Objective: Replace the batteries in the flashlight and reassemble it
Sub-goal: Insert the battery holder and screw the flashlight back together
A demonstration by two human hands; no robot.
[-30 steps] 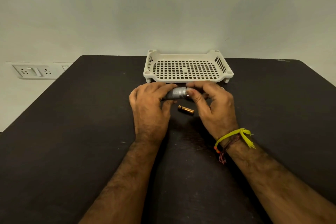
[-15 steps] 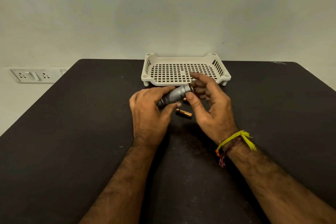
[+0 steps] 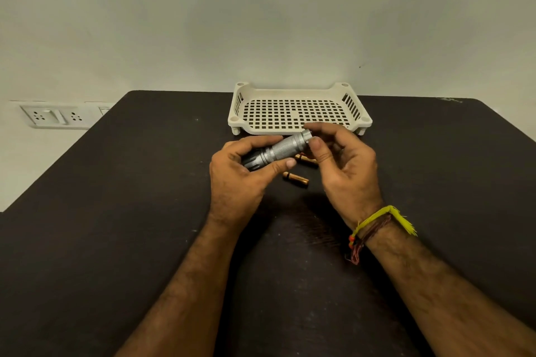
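Since a moment ago the flashlight [image 3: 282, 148] has tilted, tail end up toward the tray [image 3: 298, 109]. It looks rigid, metal, light; the ribbed barrel (good purchase) sits clasped in the left hand [image 3: 240, 174]. The right hand [image 3: 345, 165] pinches its tail above two batteries [image 3: 295, 178] on the table [image 3: 145, 182].

A silver metal flashlight [image 3: 285, 148] with a knurled, faintly shiny barrel is seen above a matt dark table [image 3: 116, 211]. Just beside the flashlight, two batteries [image 3: 295, 178] with a coppery metallic sheen are seen. Behind the flashlight, a smooth cream plastic tray [image 3: 298, 109] with a perforated floor is seen.
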